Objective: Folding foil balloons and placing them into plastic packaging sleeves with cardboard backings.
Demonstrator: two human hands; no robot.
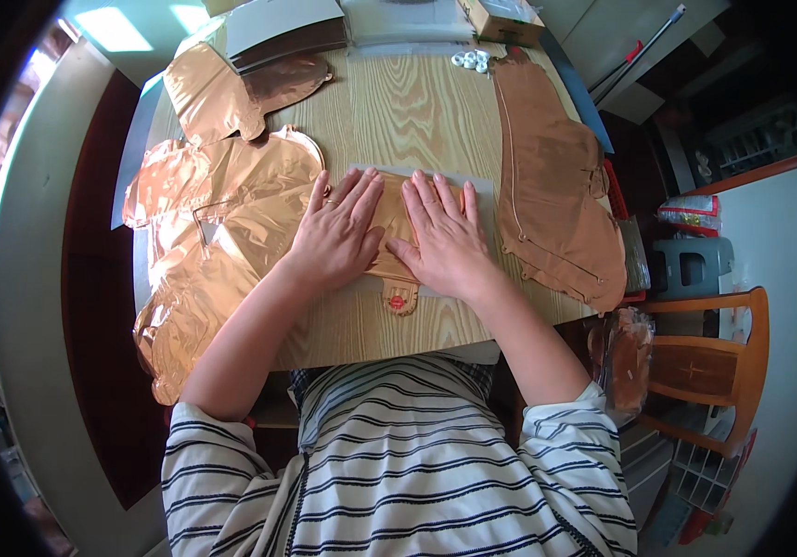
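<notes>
Wood-grained and pale, a table [408,111] fills the middle of a narrow room, a wooden chair [707,360] and a grey stool [695,265] off to its right. Near its front edge, two palms lie flat on a folded copper-coloured foil piece [396,218], the left hand [338,227] and right hand [445,232] side by side with fingers extended and pointing away from the body. Neither hand is curled around anything; the weight appears to come from above, spread across both palms, which would keep the thin, springy foil flat. Beneath the foil, a translucent sheet [484,187] shows at the edges, while a tab [399,299] with a red mark juts toward the striped shirt [398,455], outside the palms' reach. Crumpled shiny foil [255,200] spreads along the left side and a duller brown foil shape [552,176] along the right, an arrangement that seems to leave the centre for the hands. Small white rolls [471,61] sit near a cardboard box [505,20] at the far edge, probably parked there to stay out of the way.
</notes>
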